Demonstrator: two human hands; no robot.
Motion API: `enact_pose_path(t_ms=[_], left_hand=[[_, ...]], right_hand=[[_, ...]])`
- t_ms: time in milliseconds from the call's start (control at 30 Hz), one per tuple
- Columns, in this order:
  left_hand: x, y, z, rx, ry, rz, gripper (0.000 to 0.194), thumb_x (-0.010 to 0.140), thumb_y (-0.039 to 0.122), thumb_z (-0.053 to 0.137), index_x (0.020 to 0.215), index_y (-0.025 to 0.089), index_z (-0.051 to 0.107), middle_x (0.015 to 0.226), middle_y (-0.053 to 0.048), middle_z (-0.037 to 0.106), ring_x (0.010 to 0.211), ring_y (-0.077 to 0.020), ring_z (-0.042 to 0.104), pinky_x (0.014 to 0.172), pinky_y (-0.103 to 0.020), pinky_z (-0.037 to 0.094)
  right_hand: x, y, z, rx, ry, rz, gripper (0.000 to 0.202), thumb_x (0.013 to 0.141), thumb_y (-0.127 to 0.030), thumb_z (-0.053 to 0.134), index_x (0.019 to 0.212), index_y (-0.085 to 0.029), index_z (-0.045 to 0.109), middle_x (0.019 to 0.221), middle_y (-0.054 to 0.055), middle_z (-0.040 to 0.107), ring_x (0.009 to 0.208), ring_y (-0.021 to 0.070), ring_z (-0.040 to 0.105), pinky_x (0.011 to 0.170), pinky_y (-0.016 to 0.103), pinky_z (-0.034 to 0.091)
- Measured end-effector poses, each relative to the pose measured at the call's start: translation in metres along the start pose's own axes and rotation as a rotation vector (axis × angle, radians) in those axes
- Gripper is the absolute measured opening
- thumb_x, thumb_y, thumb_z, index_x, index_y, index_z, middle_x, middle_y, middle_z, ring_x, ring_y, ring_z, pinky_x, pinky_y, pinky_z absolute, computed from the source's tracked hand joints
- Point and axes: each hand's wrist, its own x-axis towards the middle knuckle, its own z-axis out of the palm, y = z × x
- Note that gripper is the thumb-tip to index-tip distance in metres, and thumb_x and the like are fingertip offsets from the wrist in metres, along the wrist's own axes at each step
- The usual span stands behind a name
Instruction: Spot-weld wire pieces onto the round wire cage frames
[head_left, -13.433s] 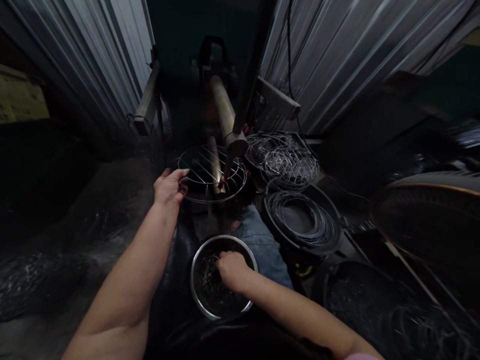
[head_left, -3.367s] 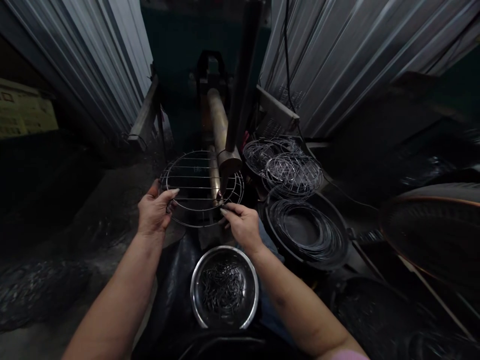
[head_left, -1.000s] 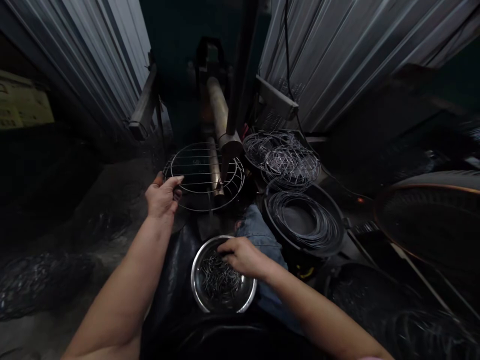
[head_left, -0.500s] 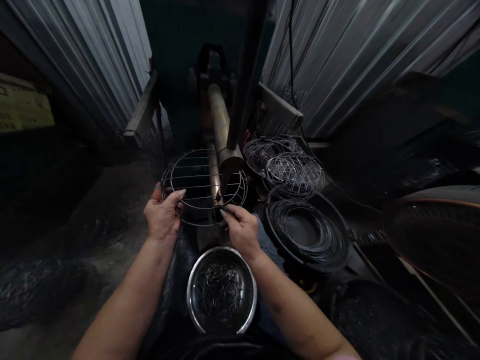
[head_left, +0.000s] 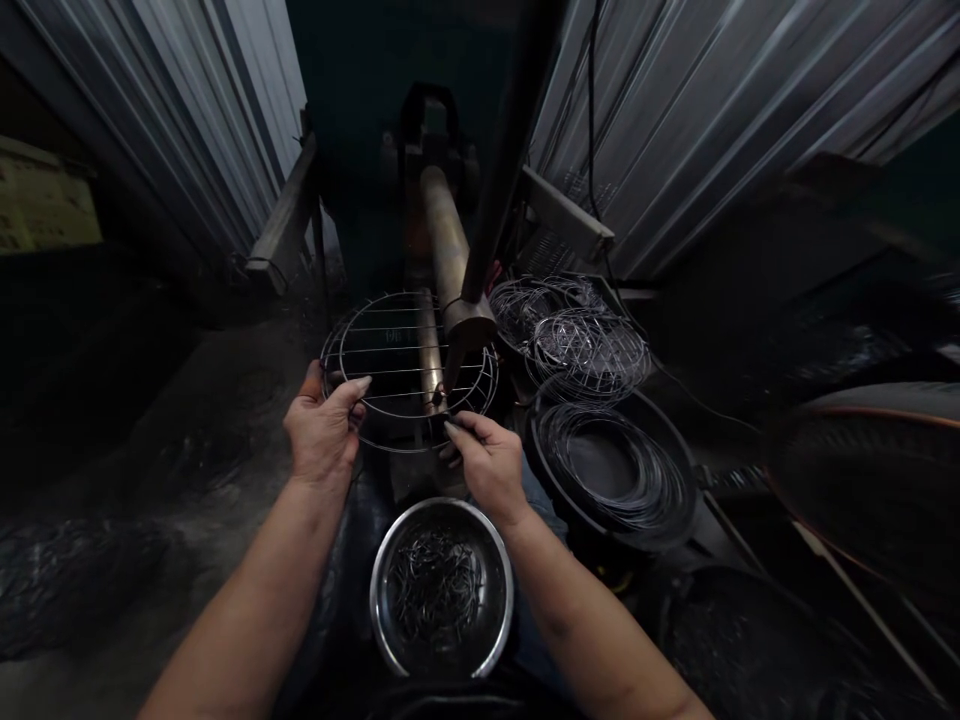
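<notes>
My left hand is closed on the left rim of a round wire rack, which has two rings and parallel cross wires. The rack lies around the lower brass-coloured rod of a machine resembling a spot welder. From above, the thick upper arm and its dark pointed tip come down near the rack's front right edge. My right hand is pinched at the front rim, close to that tip; what its fingertips hold is too small and dark to tell. Below the hands stands a steel bowl of short bent wire pieces.
To the right, a black basin holds wire rings, with a pile of round wire racks behind it. A dark slanting bar rises above the machine. Corrugated metal sheets stand at both sides.
The view has shifted slightly, so the machine arm appears a little further right and the bowl a little lower. Both hands keep their places at the rack's rim.
</notes>
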Motion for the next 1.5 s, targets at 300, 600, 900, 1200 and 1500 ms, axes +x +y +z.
enact_pose_path(t_ms=[300,600,900,1200,1500], left_hand=[[0.012,-0.003,-0.001,0.038,-0.016,-0.009,0.047,0.044,0.016,0.082,0.086,0.016,0.061,0.081,0.001,0.059,0.053,-0.0045,0.048,0.042,-0.016,0.033],[0.021,-0.004,0.007,0.044,0.007,-0.051,0.051,0.04,0.015,0.081,0.086,0.016,0.06,0.075,0.003,0.057,0.053,-0.0056,0.049,0.041,-0.016,0.031],[0.025,-0.008,0.01,0.054,0.071,-0.102,0.062,0.037,0.013,0.081,0.094,0.016,0.057,0.069,0.004,0.058,0.049,-0.0072,0.05,0.041,-0.018,0.033],[0.027,-0.007,0.01,0.06,0.096,-0.086,0.06,0.041,0.01,0.079,0.097,0.015,0.057,0.072,0.001,0.06,0.051,-0.008,0.052,0.042,-0.018,0.033],[0.028,-0.011,0.009,0.059,0.036,-0.066,0.046,0.04,0.012,0.079,0.08,0.015,0.057,0.067,0.003,0.058,0.048,-0.0057,0.046,0.041,-0.018,0.029]], right_hand=[[0.007,-0.006,0.009,0.141,0.036,0.052,0.021,0.067,-0.033,0.071,0.08,-0.016,0.073,0.056,-0.001,0.064,0.046,0.0124,0.059,0.043,0.021,0.047],[0.019,-0.005,0.013,0.145,0.047,0.072,0.019,0.065,-0.032,0.069,0.076,-0.016,0.071,0.055,-0.002,0.062,0.046,0.0123,0.059,0.042,0.02,0.045],[0.014,-0.002,-0.001,-0.147,0.003,-0.092,0.019,0.076,-0.034,0.065,0.083,-0.018,0.074,0.069,0.001,0.07,0.064,0.0166,0.065,0.058,0.025,0.052],[0.013,0.005,0.001,-0.063,0.015,-0.109,0.016,0.075,-0.028,0.063,0.084,-0.02,0.073,0.08,0.001,0.072,0.052,0.0133,0.063,0.054,0.026,0.052],[0.016,0.013,0.006,0.135,0.023,0.009,0.019,0.07,-0.032,0.068,0.082,-0.019,0.074,0.075,0.0,0.071,0.05,0.0117,0.061,0.051,0.024,0.05]])
